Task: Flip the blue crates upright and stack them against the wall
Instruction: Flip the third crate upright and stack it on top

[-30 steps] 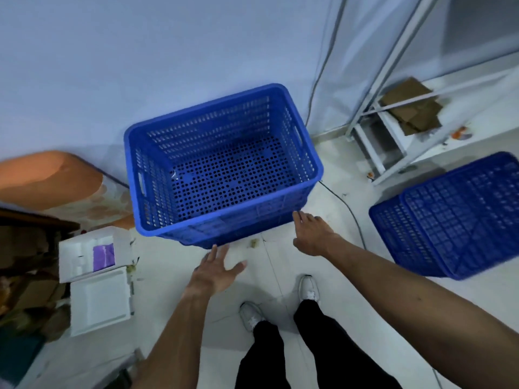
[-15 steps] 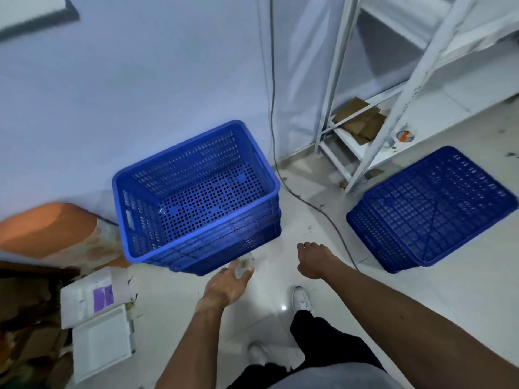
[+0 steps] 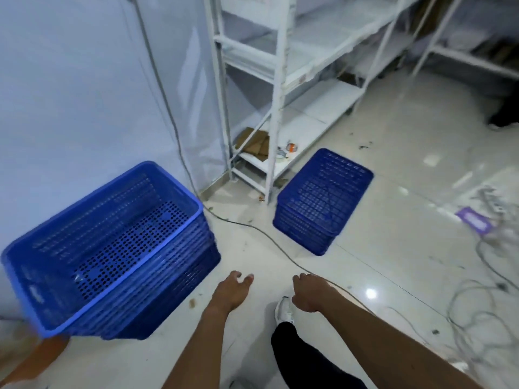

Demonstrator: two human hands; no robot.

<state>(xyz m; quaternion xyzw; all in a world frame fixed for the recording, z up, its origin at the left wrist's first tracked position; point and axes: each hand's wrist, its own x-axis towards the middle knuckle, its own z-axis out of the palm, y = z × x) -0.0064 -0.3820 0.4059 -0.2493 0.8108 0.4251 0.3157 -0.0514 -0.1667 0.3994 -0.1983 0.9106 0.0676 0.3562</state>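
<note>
Glossy pale floor [image 3: 393, 153]; white shelving [image 3: 276, 88]

White tile floor [image 3: 393, 169] w/ upright crate [image 3: 112, 248], upturned crate [image 3: 323, 200] (cables too).

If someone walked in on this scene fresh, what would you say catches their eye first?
Probably the upright blue crate against the wall at left, open side up on a stack. Next, the upside-down blue crate on the floor beside the white shelf rack. Both bare hands, left hand and right hand, hang empty between them.
</note>
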